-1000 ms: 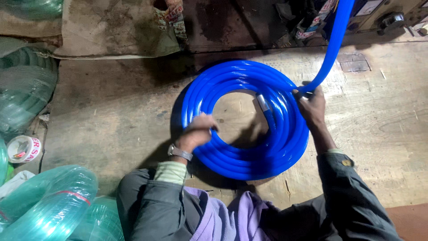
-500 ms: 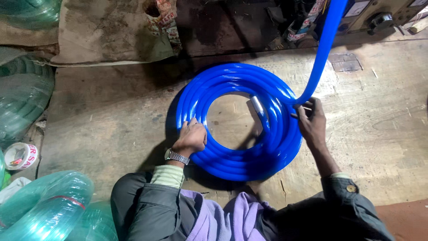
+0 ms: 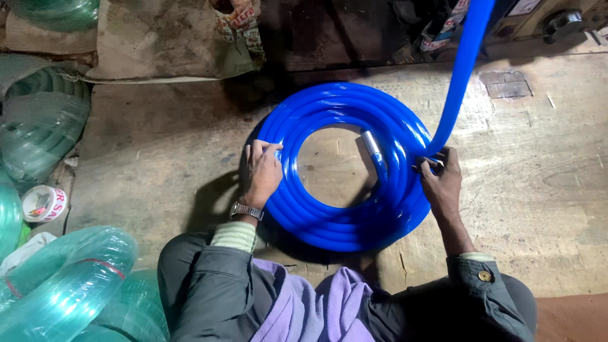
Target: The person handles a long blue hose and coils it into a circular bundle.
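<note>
Head view: the blue hose coil [image 3: 345, 171] at frame centre on the wooden floor [image 3: 538, 190] is best kept flat, each turn laid tight, being pressed at its left edge by the flat, open left hand [image 3: 259, 171] while the right hand [image 3: 441, 180] is closed around the incoming hose.

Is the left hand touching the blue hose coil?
Touching. The head view shows the left hand resting flat on the left side of the blue hose coil, fingers lying over its rings.
</note>
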